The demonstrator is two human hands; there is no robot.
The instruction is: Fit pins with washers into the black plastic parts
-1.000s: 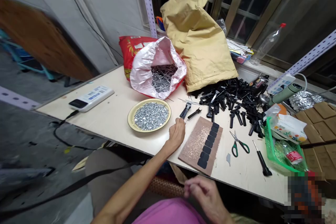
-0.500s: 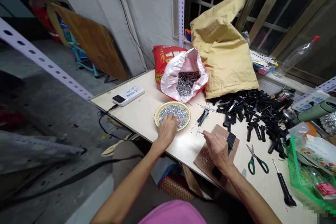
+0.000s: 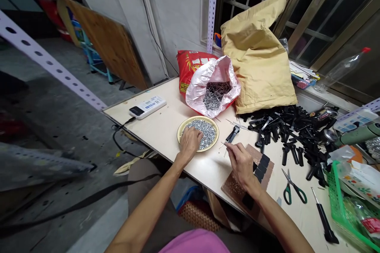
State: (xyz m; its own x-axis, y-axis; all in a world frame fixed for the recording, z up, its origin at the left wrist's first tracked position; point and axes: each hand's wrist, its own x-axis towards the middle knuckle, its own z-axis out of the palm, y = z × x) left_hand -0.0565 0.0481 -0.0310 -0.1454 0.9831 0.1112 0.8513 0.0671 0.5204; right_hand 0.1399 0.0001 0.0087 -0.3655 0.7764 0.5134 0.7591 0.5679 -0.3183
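Observation:
My left hand (image 3: 190, 142) reaches into a shallow yellow bowl (image 3: 179, 133) of small shiny metal pieces (image 3: 208, 130). Its fingers are curled down among the pieces, and what they pinch, if anything, is hidden. My right hand (image 3: 242, 162) is closed in a pinch on a thin metal pin (image 3: 223, 143), which points left toward the bowl. Beneath that hand lies a brown board (image 3: 233, 187) with black pads (image 3: 261, 172) on it. Just beyond the pin are black-handled pieces (image 3: 232, 133) with thin metal shafts, lying on the table.
Behind the bowl stands an open red bag (image 3: 192, 67) of metal pins, beside a large tan sack (image 3: 258, 67). A heap of black parts (image 3: 285, 126) covers the right side. Scissors (image 3: 292, 189), a black-handled tool (image 3: 325, 221), a green basket (image 3: 334, 197) and a white power bank (image 3: 148, 106) lie around.
My right hand has lifted slightly away from the board, uncovering more black pads, and its pin is nearer the bowl. My left hand stays in the bowl. The view has shifted a little.

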